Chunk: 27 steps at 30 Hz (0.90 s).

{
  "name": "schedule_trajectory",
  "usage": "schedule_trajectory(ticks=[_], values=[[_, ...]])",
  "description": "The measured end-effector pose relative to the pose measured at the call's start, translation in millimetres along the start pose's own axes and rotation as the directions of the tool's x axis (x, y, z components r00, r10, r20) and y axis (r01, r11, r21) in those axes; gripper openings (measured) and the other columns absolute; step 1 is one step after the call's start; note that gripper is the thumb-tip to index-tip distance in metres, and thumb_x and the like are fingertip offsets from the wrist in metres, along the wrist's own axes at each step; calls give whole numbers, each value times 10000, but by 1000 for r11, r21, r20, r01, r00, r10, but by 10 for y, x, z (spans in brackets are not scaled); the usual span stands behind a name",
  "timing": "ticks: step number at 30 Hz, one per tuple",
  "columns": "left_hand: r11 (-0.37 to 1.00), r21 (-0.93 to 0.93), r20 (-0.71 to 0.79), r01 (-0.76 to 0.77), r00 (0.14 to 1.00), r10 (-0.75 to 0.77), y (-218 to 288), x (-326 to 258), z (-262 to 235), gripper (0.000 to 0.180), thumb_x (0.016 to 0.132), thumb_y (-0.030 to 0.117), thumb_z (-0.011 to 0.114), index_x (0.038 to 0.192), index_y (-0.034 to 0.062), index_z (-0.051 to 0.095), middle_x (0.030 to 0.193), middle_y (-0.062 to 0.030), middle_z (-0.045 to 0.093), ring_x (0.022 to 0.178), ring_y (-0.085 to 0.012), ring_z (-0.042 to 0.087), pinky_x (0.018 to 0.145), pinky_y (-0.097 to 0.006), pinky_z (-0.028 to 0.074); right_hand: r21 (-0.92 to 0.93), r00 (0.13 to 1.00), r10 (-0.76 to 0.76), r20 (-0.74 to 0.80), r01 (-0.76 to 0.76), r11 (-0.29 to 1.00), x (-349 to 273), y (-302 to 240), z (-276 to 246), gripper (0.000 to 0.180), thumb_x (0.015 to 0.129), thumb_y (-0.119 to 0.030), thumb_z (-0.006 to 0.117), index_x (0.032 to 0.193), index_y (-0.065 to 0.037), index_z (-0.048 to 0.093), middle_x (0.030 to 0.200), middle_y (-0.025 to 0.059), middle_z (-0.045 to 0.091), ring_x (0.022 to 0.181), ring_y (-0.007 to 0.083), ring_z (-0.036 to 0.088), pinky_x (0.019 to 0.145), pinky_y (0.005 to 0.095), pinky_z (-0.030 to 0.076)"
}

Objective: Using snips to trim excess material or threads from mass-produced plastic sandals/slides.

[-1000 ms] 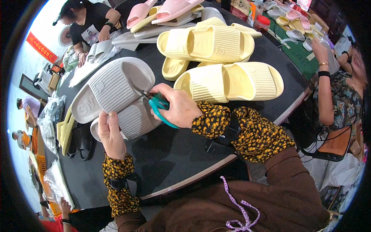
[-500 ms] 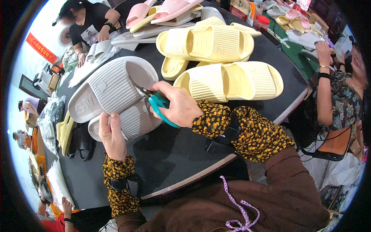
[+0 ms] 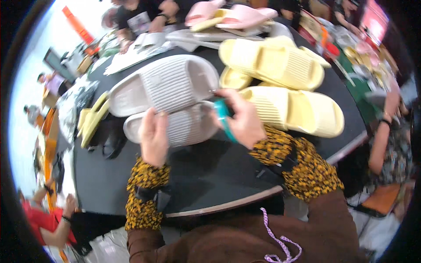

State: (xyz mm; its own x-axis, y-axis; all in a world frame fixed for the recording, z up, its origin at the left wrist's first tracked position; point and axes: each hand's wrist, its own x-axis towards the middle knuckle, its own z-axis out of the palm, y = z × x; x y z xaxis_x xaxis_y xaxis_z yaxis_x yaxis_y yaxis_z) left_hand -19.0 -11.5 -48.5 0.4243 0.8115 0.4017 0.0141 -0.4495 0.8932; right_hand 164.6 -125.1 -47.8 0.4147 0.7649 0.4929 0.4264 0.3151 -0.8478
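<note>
Two pale grey ribbed slide slippers lie stacked on a round black table [image 3: 219, 175]. My left hand [image 3: 154, 136] rests palm-down on the lower grey slipper [image 3: 188, 128]. My right hand [image 3: 240, 119] is shut on teal-handled scissors [image 3: 224, 117], their tip at the rim of the upper grey slipper [image 3: 169, 85]. Both forearms wear yellow-and-black patterned sleeves. The picture is motion-blurred.
Several pale yellow slippers [image 3: 280, 61] lie to the right and behind, one [image 3: 302, 111] just beside my right hand. Pink slippers [image 3: 228, 13] sit at the far edge. A seated person's arm [image 3: 386, 131] is at the right; other people sit at the far left.
The view has swung and blurred. My left hand has slid up onto the lower grey slipper. My right hand with the scissors stays at the upper slipper's rim.
</note>
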Motion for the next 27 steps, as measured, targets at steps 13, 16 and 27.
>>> schedule_trajectory(ticks=[13,16,27], values=[[927,-327,281,183,956,-90,5,-112,17,320,830,33,541,1148,22,503,772,-28,630,629,-31,524,560,-199,416,288,974,217,-65,-190,938,38,46,-72,500,820,-88,644,1231,29,386,909,90,574,671,104,558,518,228,493],[941,-239,396,239,909,-130,106,-136,30,367,804,25,546,1168,30,498,753,-19,623,653,-29,539,568,-204,426,354,962,243,-126,-185,917,43,15,-131,484,827,-80,620,1235,29,383,934,103,561,683,117,564,532,238,507],[674,557,652,-485,758,5,680,-278,-543,456,669,19,509,1122,73,523,834,-158,588,853,-330,554,827,-427,414,202,969,130,-210,-87,975,215,-81,-506,412,823,-130,592,1188,-3,448,894,59,532,660,90,530,496,222,461]])
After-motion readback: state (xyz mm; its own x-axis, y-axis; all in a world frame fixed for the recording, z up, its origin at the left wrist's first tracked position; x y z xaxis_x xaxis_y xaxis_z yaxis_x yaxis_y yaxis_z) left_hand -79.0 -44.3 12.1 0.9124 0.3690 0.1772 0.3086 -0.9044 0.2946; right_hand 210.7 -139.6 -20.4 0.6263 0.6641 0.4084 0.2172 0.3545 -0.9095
